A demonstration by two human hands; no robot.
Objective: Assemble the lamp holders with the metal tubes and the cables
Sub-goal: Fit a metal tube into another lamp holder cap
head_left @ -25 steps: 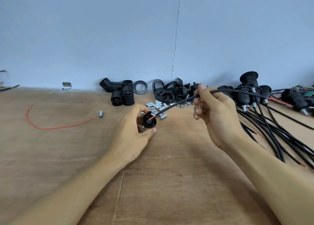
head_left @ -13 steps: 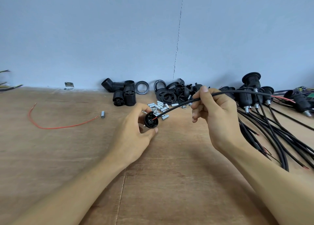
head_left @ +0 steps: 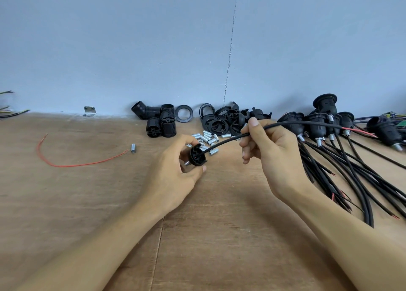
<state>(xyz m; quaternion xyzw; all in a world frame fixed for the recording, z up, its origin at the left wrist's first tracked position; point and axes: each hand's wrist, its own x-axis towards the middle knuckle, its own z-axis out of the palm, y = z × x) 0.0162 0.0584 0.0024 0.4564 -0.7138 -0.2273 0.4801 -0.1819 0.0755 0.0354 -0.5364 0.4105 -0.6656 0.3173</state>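
Observation:
My left hand [head_left: 173, 172] grips a round black lamp holder [head_left: 197, 155], its open face turned toward me, a short metal tube showing at its back. My right hand [head_left: 270, 150] pinches a black cable [head_left: 292, 123] between thumb and fingers. The cable's near end runs down into the centre of the holder; its far end, with a red wire showing, trails off to the right. Loose silver metal tubes [head_left: 207, 138] lie on the wooden table [head_left: 219, 235] just behind the holder.
Black holder shells [head_left: 161, 121] and rings [head_left: 216, 120] are piled along the wall. Several assembled holders with cables [head_left: 325, 123] fan out at the right. A red wire [head_left: 72, 164] and a single metal tube [head_left: 133, 148] lie at the left.
The cable's end has gone further into the holder: the red wire tip seen at the holder's centre earlier is now hidden. Both hands stay in much the same place.

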